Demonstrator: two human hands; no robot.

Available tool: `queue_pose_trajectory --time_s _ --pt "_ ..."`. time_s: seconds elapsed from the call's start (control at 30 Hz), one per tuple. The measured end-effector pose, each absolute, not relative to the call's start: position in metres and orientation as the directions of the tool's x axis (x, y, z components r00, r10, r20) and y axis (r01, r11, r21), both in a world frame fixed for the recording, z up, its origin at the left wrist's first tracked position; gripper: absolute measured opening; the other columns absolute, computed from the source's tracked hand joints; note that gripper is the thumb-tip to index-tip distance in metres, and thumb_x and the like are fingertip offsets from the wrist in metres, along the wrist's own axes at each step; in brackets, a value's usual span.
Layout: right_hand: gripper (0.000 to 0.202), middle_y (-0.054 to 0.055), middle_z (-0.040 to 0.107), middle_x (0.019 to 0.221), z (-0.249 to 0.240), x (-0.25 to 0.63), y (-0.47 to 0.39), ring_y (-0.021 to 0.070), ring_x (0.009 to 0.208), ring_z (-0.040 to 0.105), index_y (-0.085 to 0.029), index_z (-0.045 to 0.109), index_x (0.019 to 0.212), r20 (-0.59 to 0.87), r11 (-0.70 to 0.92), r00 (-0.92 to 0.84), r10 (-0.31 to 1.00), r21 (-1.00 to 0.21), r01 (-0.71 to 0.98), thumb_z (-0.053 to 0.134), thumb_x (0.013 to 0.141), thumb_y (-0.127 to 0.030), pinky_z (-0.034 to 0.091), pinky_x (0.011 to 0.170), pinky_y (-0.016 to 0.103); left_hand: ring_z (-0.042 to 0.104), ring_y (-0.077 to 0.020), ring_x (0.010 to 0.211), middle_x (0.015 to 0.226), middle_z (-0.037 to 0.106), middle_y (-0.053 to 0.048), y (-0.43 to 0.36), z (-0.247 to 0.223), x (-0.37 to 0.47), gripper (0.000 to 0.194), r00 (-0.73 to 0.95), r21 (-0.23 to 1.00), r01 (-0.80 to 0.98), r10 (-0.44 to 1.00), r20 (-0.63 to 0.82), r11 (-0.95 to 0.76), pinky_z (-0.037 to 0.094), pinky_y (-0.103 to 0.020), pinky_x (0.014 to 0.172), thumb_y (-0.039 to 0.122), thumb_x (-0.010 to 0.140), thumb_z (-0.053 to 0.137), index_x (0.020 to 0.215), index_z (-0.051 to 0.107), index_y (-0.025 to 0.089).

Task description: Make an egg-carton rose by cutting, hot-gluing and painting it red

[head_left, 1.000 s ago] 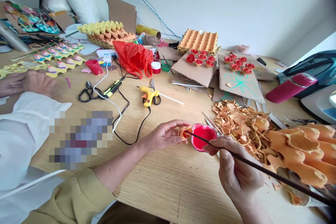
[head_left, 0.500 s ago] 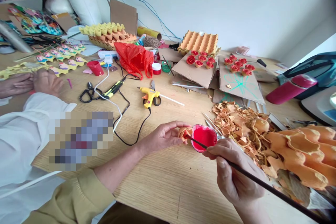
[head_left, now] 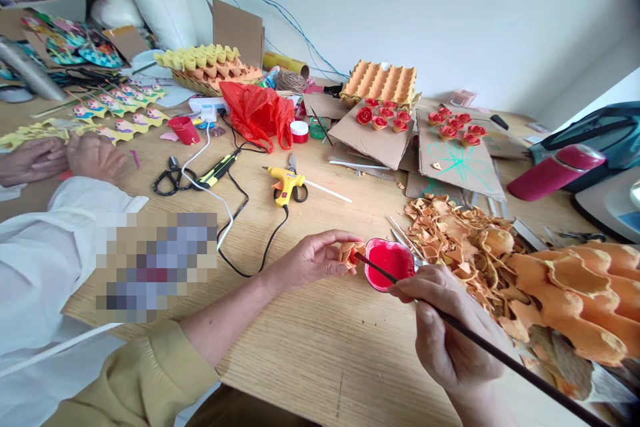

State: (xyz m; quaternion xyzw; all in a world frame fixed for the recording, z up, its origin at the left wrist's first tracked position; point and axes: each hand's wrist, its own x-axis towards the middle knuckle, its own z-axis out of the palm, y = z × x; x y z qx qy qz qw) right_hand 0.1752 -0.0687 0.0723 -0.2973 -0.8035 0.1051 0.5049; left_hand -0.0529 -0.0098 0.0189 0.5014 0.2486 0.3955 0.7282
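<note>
Between the thumb and fingers of my left hand is a small orange egg-carton flower, partly hidden by the fingers. My right hand grips a long dark paintbrush; its tip touches the flower's middle, where some red shows. Just right of the flower, under the brush, sits a small dish of red paint. Finished-looking red flowers stand in a group on a cardboard piece, and more red flowers stand on a second cardboard piece.
Torn orange carton scraps and egg trays lie at the right. A yellow glue gun, black scissors and cords lie mid-table. A red flask lies at right. A co-worker's hands rest at left.
Almost nothing differs. The brush tip stays at the flower, and the whole view has shifted very slightly.
</note>
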Motion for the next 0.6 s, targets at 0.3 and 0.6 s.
queue_pose_trajectory --time_s 0.3,0.6 --pt "0.020 0.004 0.065 0.078 0.062 0.191 -0.066 0.0172 0.070 0.060 -0.017 0.066 0.101 0.741 0.727 -0.178 0.647 -0.530 0.436 0.052 0.091 -0.007 0.048 0.064 0.034 0.073 -0.0170 0.090 0.108 0.073 -0.006 -0.005 0.020 -0.055 0.049 0.538 0.933 -0.306 0.843 0.004 0.191 0.052 -0.028 0.081 0.029 0.079 0.083 0.124 0.066 0.022" --pt "0.018 0.002 0.071 0.073 0.054 0.202 -0.067 0.0158 0.064 0.067 -0.019 0.071 0.097 0.606 0.510 0.085 0.791 -0.730 0.456 0.053 0.100 -0.023 0.052 0.061 0.029 0.072 -0.0176 0.086 0.109 0.071 -0.005 -0.004 0.016 -0.055 0.050 0.484 0.916 -0.341 0.875 -0.022 0.212 0.051 -0.028 0.076 0.029 0.081 0.082 0.126 0.064 0.022"
